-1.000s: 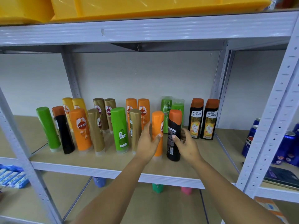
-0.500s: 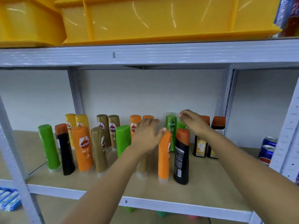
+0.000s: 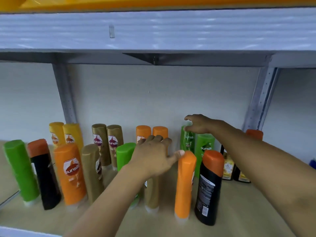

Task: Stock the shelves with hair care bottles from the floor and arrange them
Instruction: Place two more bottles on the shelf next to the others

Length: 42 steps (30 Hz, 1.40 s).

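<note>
Hair care bottles stand in two rows on the wooden shelf. My left hand covers and grips the top of a gold bottle in the front row, and its thumb touches the cap of the orange bottle to the right. A black bottle with an orange cap stands next to that one. My right hand reaches to the back row and curls its fingers and thumb around the cap of a green bottle. A second green bottle stands beside it.
Further left stand green, black, orange and gold bottles, with yellow and gold pairs behind. A grey shelf beam hangs low overhead. Metal uprights flank the bay.
My left hand moved from beside the orange bottle onto the gold bottle's top. My right hand left the black bottle and reached back to the green bottle's cap. The view moved closer.
</note>
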Tool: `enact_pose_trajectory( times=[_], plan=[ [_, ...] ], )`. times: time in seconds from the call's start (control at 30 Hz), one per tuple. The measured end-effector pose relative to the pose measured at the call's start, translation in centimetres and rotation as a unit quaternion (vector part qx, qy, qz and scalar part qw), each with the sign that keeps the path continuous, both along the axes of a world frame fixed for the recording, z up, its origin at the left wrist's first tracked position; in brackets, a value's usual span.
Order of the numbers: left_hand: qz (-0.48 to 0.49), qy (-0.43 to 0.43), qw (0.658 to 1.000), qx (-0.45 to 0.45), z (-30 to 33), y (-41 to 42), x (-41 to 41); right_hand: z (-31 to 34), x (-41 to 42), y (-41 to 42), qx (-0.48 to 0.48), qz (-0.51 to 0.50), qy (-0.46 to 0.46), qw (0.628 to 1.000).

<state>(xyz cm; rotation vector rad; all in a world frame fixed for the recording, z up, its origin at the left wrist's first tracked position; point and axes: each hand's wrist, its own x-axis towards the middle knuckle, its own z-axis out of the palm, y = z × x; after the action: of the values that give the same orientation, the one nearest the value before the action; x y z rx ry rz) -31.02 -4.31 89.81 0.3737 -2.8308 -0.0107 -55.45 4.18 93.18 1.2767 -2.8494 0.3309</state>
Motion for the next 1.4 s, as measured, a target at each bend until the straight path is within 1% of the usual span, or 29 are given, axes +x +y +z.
enact_pose_trajectory(
  times=[0.2, 0.4, 0.5, 0.67, 0.87, 0.93, 1.07, 1.27, 1.4],
  plan=[
    [0.007, 0.011, 1.0, 0.005, -0.7, -0.5, 0.2, -0.8, -1.3, -1.4, 0.045, -0.015, 0.01, 0.999],
    [0.026, -0.02, 0.999, -0.007, -1.5, -1.2, 0.1, -0.7, -1.4, -2.3, 0.047, -0.03, 0.017, 0.998],
    [0.01, -0.01, 1.0, 0.018, -2.0, -1.4, 0.2, -0.5, -1.4, -2.5, 0.044, -0.032, 0.026, 0.998],
    [-0.004, 0.006, 0.999, 0.04, -2.4, -1.4, 0.3, -0.3, -1.3, -2.0, 0.024, 0.0, 0.026, 0.999],
    [-0.006, 0.007, 0.999, 0.045, -2.4, -1.2, 0.3, -0.4, -0.6, -0.7, 0.004, 0.03, 0.001, 1.0],
    [-0.006, 0.007, 0.999, 0.045, -2.4, -1.1, 0.4, -0.2, 0.0, -0.4, 0.008, 0.036, -0.004, 0.999],
    [-0.011, 0.009, 0.999, 0.047, -2.3, -1.1, 0.4, 0.2, 0.8, 0.1, 0.046, 0.041, 0.004, 0.998],
    [-0.014, 0.005, 0.999, 0.048, -2.2, -1.1, 0.4, 0.5, 0.9, 1.0, 0.026, 0.049, -0.017, 0.998],
    [-0.017, 0.004, 0.999, 0.046, -2.2, -1.1, 0.4, 0.3, 0.9, 1.1, 0.03, 0.048, -0.009, 0.998]
  ],
)
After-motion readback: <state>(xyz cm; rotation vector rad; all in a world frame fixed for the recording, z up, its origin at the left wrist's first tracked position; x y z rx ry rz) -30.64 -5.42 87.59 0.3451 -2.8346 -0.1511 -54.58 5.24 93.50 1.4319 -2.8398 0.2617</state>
